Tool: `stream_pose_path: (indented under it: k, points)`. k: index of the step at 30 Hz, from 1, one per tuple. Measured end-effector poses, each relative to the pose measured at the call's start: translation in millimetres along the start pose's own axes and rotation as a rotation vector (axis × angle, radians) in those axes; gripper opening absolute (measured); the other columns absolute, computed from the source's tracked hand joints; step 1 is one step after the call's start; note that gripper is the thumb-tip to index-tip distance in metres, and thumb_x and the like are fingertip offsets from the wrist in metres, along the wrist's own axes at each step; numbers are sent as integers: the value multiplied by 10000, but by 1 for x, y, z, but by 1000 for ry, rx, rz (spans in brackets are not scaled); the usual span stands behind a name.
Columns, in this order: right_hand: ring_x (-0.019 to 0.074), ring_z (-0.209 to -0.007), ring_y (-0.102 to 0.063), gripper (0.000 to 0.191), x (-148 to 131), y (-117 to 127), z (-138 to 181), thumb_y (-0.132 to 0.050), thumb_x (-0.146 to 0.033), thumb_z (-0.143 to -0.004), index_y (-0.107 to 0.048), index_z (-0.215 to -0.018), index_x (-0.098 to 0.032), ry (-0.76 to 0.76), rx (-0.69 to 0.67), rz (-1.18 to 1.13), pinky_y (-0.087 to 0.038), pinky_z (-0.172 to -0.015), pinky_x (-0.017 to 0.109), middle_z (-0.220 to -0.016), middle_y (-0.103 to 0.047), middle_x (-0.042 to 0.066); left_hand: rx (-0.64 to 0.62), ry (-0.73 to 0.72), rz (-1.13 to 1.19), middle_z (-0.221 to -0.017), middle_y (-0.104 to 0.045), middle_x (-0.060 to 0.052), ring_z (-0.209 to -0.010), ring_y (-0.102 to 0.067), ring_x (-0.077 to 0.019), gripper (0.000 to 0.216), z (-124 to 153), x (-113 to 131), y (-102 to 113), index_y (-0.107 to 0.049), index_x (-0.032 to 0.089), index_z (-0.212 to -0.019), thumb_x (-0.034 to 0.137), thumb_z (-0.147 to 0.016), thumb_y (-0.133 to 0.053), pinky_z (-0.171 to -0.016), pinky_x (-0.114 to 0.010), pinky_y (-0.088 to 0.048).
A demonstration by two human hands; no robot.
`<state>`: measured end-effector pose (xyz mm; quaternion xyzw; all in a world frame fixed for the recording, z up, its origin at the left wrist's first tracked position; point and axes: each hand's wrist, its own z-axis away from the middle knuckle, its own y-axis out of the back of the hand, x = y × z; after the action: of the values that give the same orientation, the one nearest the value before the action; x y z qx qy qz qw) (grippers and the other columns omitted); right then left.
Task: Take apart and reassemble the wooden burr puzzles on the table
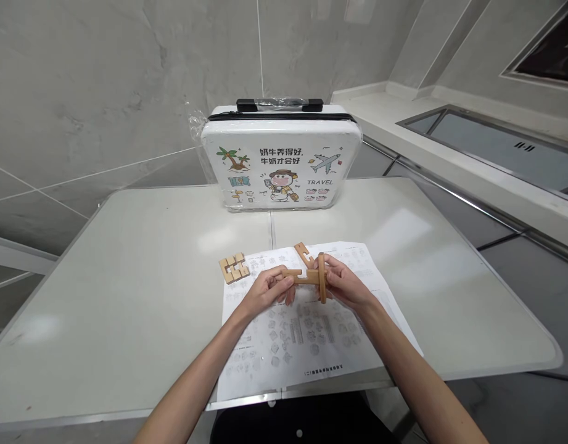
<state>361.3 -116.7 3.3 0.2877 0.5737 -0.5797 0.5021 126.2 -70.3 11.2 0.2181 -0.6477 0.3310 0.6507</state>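
Observation:
My left hand (pixel 271 290) pinches the left end of a notched wooden puzzle piece (pixel 306 279), held level above the paper. Across its right end stands another wooden puzzle piece (pixel 321 277), upright, with my right hand (pixel 343 280) closed around that end. Whether the two pieces interlock or just touch, I cannot tell. Just beyond my hands a loose notched piece (pixel 303 251) lies on the printed instruction sheet (pixel 306 364). Left of my left hand rests a group of light wooden pieces (pixel 234 268), at the sheet's upper left corner.
A white cartoon-printed case (pixel 284 160), partly wrapped in clear plastic, stands at the back of the folding table (pixel 140 296). A counter with a sink (pixel 496 135) runs along the right. The table's front edge is close to my body.

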Motion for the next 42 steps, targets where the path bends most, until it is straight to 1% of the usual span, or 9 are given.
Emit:
stream_pose_path:
  k: [7,12,19,24,27,30,36,39,42]
  points:
    - [122,-456,-435,652,2,2,1,-858,-768,-685,-562,-982,-269,-47,71,-23,-345,-415,241,-644,-527,-56,-14,-34,-40,-664,-680,-37,-527,-561,-147,403,1,0,-2,-647,182,-935,579,-1006,-636,-500,-278,-347]
    - [121,-464,-424,581,2,4,1,-860,-689,-720,-603,-1027,-267,-41,51,-19,-369,-423,257,-681,-540,-50,16,-24,0,-635,-647,-30,-559,-605,-164,419,0,1,-2,-645,178,-910,590,-987,-657,-517,-279,-382]
    - [92,-407,-402,657,5,4,-1,-917,-685,-607,-579,-983,-265,-11,15,-49,-348,-370,249,-711,-577,-57,-25,-9,2,-657,-658,-30,-548,-570,-154,394,1,0,-4,-664,181,-941,571,-994,-656,-517,-283,-350]
    - [75,-341,-330,472,-3,10,0,-853,-587,-715,-572,-925,-271,170,147,-99,-255,-325,232,-614,-463,-96,31,-59,63,-624,-645,-18,-534,-549,-147,364,0,-2,2,-645,179,-916,531,-1006,-649,-554,-288,-387]
    - [69,-340,-310,421,-10,16,1,-790,-548,-782,-623,-1062,-281,228,231,-88,-257,-334,236,-639,-477,-96,86,-80,55,-603,-629,-5,-512,-516,-140,379,0,-3,4,-622,189,-871,542,-1006,-633,-548,-286,-380]
    - [99,-418,-423,451,-10,16,-3,-761,-522,-851,-668,-1197,-248,202,370,64,-358,-403,249,-656,-532,-69,133,-51,-58,-576,-608,12,-495,-496,-132,405,1,-3,-1,-572,205,-795,537,-1026,-595,-532,-273,-363]
    - [207,-729,-648,451,10,12,-18,-665,-566,-940,-755,-1184,-196,252,674,626,-534,-680,326,-867,-736,56,281,71,-520,-522,-524,41,-488,-480,-137,428,-6,6,-14,-503,223,-670,498,-996,-550,-531,-272,-342]
    - [244,-810,-692,419,18,14,-23,-614,-544,-979,-759,-1188,-211,277,737,818,-546,-776,363,-915,-776,72,310,141,-638,-531,-515,37,-517,-477,-138,430,-17,16,-12,-485,221,-633,490,-962,-548,-535,-269,-319]
    - [251,-836,-711,392,21,14,-25,-568,-520,-1014,-748,-1191,-220,281,742,924,-535,-804,368,-936,-788,70,267,203,-668,-506,-544,27,-502,-511,-141,446,-28,27,-4,-475,218,-587,487,-935,-552,-538,-266,-348]
